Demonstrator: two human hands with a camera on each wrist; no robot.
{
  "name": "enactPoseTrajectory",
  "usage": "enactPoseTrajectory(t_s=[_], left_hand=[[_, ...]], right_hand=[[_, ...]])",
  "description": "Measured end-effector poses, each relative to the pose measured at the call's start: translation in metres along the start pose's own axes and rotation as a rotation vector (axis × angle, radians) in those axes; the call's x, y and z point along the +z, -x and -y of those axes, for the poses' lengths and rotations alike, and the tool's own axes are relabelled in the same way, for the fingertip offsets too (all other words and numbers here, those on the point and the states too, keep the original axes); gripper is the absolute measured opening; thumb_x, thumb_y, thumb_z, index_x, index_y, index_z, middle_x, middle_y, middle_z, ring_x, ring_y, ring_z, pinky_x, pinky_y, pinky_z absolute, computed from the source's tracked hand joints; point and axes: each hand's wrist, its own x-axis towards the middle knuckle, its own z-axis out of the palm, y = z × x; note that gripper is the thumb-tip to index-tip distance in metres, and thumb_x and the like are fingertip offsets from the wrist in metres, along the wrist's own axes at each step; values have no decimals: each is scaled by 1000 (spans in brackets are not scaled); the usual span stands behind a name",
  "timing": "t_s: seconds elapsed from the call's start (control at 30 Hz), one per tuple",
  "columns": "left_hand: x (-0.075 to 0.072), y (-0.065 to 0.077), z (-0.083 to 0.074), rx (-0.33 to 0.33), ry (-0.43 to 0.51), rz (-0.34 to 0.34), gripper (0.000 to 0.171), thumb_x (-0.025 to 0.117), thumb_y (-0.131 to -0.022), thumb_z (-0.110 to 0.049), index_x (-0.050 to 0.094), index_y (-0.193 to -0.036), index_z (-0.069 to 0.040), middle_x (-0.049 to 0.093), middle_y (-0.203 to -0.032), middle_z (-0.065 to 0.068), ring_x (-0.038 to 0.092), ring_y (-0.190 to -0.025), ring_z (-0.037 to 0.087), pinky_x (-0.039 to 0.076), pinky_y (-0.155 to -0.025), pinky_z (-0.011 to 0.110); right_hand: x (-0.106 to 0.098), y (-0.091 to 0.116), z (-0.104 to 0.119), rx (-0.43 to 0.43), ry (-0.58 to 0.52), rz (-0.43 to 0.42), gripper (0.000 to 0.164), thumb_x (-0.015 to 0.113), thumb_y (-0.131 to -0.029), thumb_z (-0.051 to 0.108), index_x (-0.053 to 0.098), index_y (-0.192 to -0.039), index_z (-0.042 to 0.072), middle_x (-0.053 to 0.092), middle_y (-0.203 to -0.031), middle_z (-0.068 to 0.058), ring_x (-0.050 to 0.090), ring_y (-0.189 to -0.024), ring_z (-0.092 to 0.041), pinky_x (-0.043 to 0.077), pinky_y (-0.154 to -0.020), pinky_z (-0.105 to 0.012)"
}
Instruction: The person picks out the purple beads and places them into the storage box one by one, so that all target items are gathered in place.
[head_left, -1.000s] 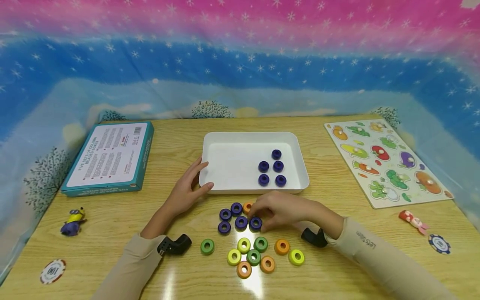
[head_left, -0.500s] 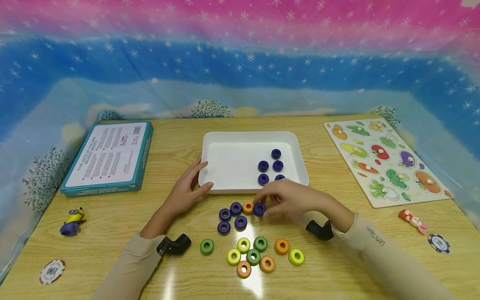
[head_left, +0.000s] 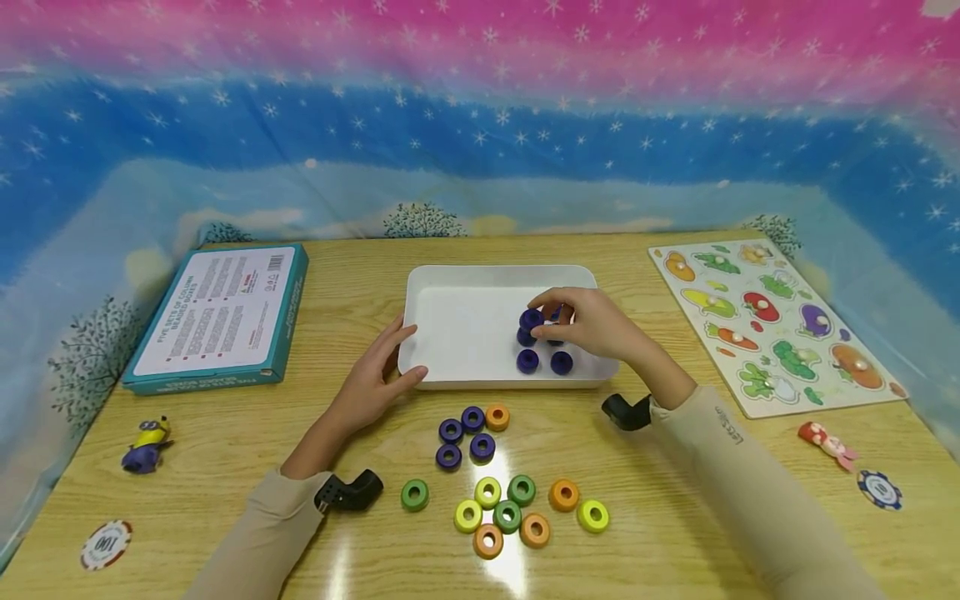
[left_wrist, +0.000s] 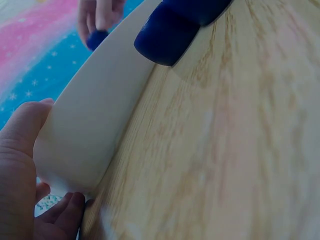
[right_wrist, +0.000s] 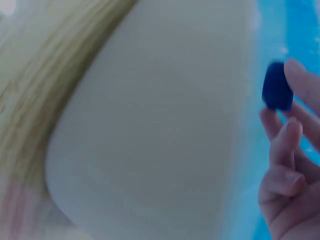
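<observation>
My left hand [head_left: 369, 379] holds the front left corner of a white tray [head_left: 457, 385]. Its thumb lies over the rim and its fingers are round the left side. Above the right part of the tray, my right hand [head_left: 592, 321] pinches a purple ring bead [head_left: 532, 319] between thumb and fingers. The right wrist view shows that purple bead [right_wrist: 277, 87] at the fingertips, higher than the tray wall [right_wrist: 150, 125]. Under and beside this hand several purple beads lie in the tray, such as one [head_left: 527, 361] at the front; the hand partly hides others.
In front of the tray lie several purple beads [head_left: 482, 448] and an orange one [head_left: 497, 417]. Nearer are green [head_left: 415, 495], yellow [head_left: 593, 516] and orange [head_left: 536, 530] beads. A teal box [head_left: 213, 312] stands left, a vegetable puzzle board [head_left: 776, 321] right. Small toys and chips lie at both sides.
My right hand has slid a purple bead up from the group before the tray, then lifted it over the tray's right part. The left hand has stayed at the tray's corner.
</observation>
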Motion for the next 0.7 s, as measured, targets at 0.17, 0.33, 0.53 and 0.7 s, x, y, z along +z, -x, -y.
enactPoseTrajectory(t_s=[0.17,0.33,0.53,0.7], left_hand=[[1,0,-1,-14,17,6,58,55,-81,-32,31,-131,-15,13,-139,5,13,-124,19,19,-96,43],[1,0,-5,-26,27,4,57,57,-81,-24,32,-130,-10,14,-138,8,13,-124,21,20,-96,42],[-8,3,-30,-31,35,2,54,56,-82,-17,33,-128,-2,15,-137,16,14,-124,26,20,-95,44],[-9,4,-37,-32,34,4,54,56,-82,-16,33,-128,-1,15,-137,16,14,-124,27,18,-96,46]], right_hand=[[11,-11,-13,140,64,-12,35,62,-77,28,58,-105,9,56,-83,-2,47,-62,-13,38,-54,-28],[17,-19,-15,218,133,-25,34,60,-79,24,56,-108,8,56,-85,-4,46,-63,-15,38,-55,-28],[22,-27,-18,235,204,10,37,58,-80,24,54,-113,7,54,-88,-5,47,-69,-16,38,-59,-29],[25,-30,-21,223,226,67,38,57,-81,23,53,-115,8,55,-92,-7,50,-78,-18,40,-65,-32]])
